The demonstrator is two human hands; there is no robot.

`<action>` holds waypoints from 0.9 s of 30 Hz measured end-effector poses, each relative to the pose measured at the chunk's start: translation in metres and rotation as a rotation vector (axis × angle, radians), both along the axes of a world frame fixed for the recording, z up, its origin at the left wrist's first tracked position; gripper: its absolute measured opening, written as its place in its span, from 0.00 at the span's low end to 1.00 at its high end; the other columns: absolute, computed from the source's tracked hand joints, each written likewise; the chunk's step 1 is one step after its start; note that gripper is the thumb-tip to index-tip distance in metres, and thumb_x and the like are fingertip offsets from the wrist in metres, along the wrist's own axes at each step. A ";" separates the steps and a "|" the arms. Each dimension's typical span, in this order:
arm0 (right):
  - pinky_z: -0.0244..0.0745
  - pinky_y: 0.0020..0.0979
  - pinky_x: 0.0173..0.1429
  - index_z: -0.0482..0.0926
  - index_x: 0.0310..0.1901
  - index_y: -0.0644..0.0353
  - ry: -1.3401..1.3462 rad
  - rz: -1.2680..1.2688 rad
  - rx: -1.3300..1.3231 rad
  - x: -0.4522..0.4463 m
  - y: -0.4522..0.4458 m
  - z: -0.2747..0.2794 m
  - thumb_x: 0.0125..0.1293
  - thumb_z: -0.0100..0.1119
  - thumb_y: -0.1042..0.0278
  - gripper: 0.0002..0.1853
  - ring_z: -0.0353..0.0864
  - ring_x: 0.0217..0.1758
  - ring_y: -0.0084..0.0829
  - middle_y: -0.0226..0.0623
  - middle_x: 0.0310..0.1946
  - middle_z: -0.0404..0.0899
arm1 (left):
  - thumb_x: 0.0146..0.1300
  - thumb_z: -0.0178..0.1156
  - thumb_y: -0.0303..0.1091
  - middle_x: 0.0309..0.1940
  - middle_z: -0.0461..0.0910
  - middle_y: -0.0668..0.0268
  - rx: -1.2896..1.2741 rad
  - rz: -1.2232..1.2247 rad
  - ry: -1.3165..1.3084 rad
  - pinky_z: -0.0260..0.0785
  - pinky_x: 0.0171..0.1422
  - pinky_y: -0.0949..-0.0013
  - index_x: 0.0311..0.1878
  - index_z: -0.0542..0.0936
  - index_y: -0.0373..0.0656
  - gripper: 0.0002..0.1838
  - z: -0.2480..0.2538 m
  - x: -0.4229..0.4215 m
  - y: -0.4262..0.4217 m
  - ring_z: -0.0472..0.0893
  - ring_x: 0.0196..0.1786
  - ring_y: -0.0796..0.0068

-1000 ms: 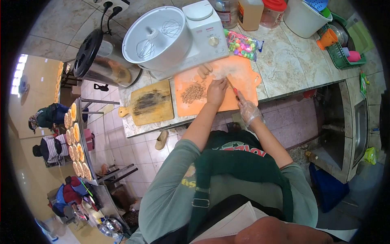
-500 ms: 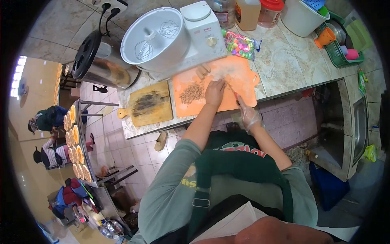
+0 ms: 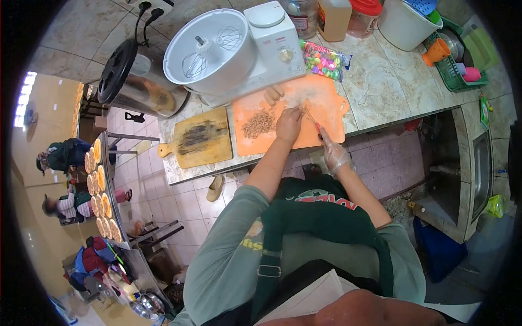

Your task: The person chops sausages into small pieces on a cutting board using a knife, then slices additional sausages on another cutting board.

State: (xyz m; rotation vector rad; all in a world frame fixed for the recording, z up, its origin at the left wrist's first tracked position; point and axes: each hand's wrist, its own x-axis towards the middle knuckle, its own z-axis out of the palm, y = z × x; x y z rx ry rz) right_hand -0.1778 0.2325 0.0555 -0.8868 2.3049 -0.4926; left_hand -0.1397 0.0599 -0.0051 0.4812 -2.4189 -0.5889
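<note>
The cutting appears to be partly done. A pile of chopped pieces [image 3: 259, 125] is gathered on the left side of the orange cutting board [image 3: 330, 93], which is laid on the bench [image 3: 375, 65]. A few sausage-like lengths [image 3: 273, 95] are seen near the board's far edge, apparently uncut, so some of the work is judged to be left.

The knife [image 3: 317, 126] is gripped by its red handle in the right hand [image 3: 336, 154], which is covered by a clear glove; its blade is held over the board, just beside the other hand's fingertips. The fingers of the left hand [image 3: 289, 124] are bent and bunched on the board, between the pile and the knife; whether anything is pinched beneath them cannot be told.

The wooden board [image 3: 217, 149], dark-stained in its middle, is placed just beside the orange one, with no food seen on it.
</note>
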 end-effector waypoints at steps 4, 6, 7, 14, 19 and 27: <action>0.67 0.48 0.44 0.38 0.65 0.36 0.045 0.058 -0.027 -0.008 -0.020 -0.003 0.62 0.38 0.73 0.33 0.75 0.40 0.53 0.57 0.38 0.74 | 0.51 0.57 0.29 0.35 0.79 0.64 -0.004 0.014 0.024 0.70 0.41 0.67 0.30 0.80 0.40 0.05 0.007 0.000 0.005 0.75 0.38 0.65; 0.67 0.48 0.44 0.38 0.65 0.37 0.036 0.044 -0.043 -0.009 -0.021 -0.012 0.62 0.37 0.73 0.33 0.75 0.40 0.53 0.57 0.38 0.74 | 0.50 0.57 0.29 0.35 0.78 0.65 -0.003 0.010 -0.053 0.69 0.41 0.66 0.31 0.79 0.40 0.06 0.017 -0.001 0.004 0.75 0.38 0.65; 0.67 0.47 0.44 0.39 0.65 0.37 0.022 0.034 -0.055 -0.008 -0.019 -0.015 0.62 0.36 0.72 0.32 0.75 0.40 0.53 0.58 0.37 0.74 | 0.50 0.57 0.29 0.34 0.78 0.65 0.001 0.011 -0.133 0.69 0.41 0.66 0.31 0.79 0.40 0.06 0.020 0.002 0.004 0.74 0.37 0.65; 0.67 0.48 0.44 0.40 0.65 0.39 -0.017 0.025 0.031 0.004 0.011 0.000 0.61 0.39 0.72 0.33 0.75 0.40 0.53 0.58 0.36 0.74 | 0.50 0.56 0.29 0.32 0.78 0.66 0.027 0.010 -0.161 0.68 0.40 0.65 0.31 0.78 0.40 0.06 0.020 0.003 0.004 0.73 0.37 0.65; 0.68 0.47 0.44 0.40 0.65 0.38 0.028 0.074 0.073 -0.002 -0.017 0.024 0.61 0.38 0.75 0.34 0.75 0.39 0.52 0.57 0.36 0.75 | 0.51 0.56 0.30 0.29 0.77 0.66 0.024 0.032 -0.213 0.68 0.39 0.65 0.29 0.77 0.41 0.04 0.022 0.002 0.005 0.73 0.36 0.65; 0.69 0.45 0.46 0.38 0.65 0.36 0.043 0.041 0.062 0.004 -0.004 -0.005 0.61 0.35 0.74 0.33 0.75 0.41 0.51 0.57 0.37 0.74 | 0.51 0.56 0.30 0.27 0.76 0.63 0.042 0.019 -0.120 0.68 0.38 0.64 0.27 0.75 0.41 0.04 0.016 0.001 0.003 0.73 0.36 0.63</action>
